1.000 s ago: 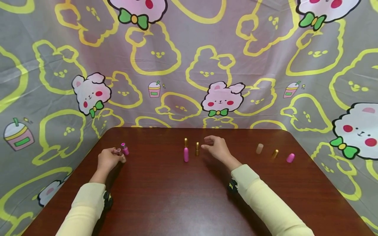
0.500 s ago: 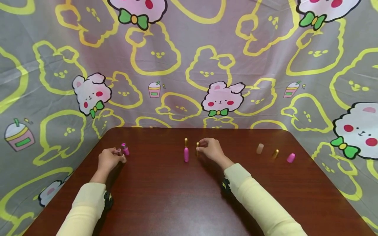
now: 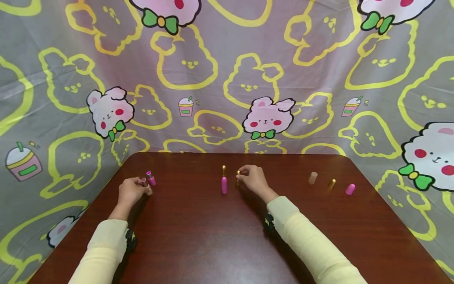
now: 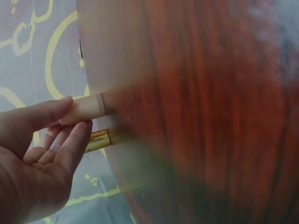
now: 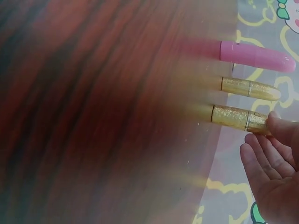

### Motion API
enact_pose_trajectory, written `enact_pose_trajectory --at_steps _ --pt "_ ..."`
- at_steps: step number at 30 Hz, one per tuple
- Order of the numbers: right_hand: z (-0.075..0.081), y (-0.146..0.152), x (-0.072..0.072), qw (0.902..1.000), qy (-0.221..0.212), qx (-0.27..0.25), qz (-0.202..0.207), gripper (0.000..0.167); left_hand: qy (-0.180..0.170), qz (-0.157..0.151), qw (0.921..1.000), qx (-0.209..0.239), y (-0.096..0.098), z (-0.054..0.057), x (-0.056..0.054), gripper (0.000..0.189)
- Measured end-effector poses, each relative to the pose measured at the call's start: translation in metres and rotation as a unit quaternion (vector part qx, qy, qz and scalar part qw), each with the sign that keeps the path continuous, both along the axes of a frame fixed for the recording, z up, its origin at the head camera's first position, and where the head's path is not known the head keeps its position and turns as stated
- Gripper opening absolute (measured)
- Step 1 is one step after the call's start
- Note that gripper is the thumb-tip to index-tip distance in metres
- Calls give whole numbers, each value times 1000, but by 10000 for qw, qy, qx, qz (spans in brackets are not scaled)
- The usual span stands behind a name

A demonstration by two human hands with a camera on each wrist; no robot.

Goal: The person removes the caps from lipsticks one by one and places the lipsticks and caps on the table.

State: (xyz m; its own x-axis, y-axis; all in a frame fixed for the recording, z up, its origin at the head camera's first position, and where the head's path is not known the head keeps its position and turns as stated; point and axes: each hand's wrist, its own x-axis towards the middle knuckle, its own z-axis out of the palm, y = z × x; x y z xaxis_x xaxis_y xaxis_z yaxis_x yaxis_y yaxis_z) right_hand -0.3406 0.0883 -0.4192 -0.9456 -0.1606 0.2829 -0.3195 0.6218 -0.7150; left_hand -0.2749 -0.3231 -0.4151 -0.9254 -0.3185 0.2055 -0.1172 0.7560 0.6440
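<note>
My left hand (image 3: 130, 193) pinches a beige lipstick tube (image 3: 148, 191) at the left of the table, with its cap off. Right behind it stands an uncapped pink lipstick (image 3: 151, 180). A gold tube (image 4: 98, 140) shows beside the beige one (image 4: 85, 109) in the left wrist view, while my hand hides it in the head view. Thumb and fingers of my right hand (image 3: 254, 179) pinch the upper part of a capped gold lipstick (image 5: 233, 118), upright on the table. To its left are a capped pink lipstick (image 3: 224, 185) and a second gold lipstick (image 3: 224, 170).
Three loose caps stand in a row on the right: beige (image 3: 313, 178), gold (image 3: 332, 184) and pink (image 3: 350, 189). The dark wooden table (image 3: 198, 236) reaches back to a patterned cloth (image 3: 213, 98) that also rises along both sides.
My right hand has moved left to the gold lipstick, and its fingers have closed on the upper part. The left hand stays where it was, holding the beige lipstick.
</note>
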Motion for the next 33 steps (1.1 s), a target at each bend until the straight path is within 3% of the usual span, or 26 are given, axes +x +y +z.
enact_pose_trajectory --at_steps 9,26,33 --pt "8 4 6 9998 176 47 17 10 66 -99 9999 -77 2 6 0 21" --pt "26 20 16 9996 238 -131 89 11 -39 -157 9999 -58 0 3 1 24" --pt "36 30 19 9989 398 -234 66 12 -156 -81 9994 296 3 9 3 37"
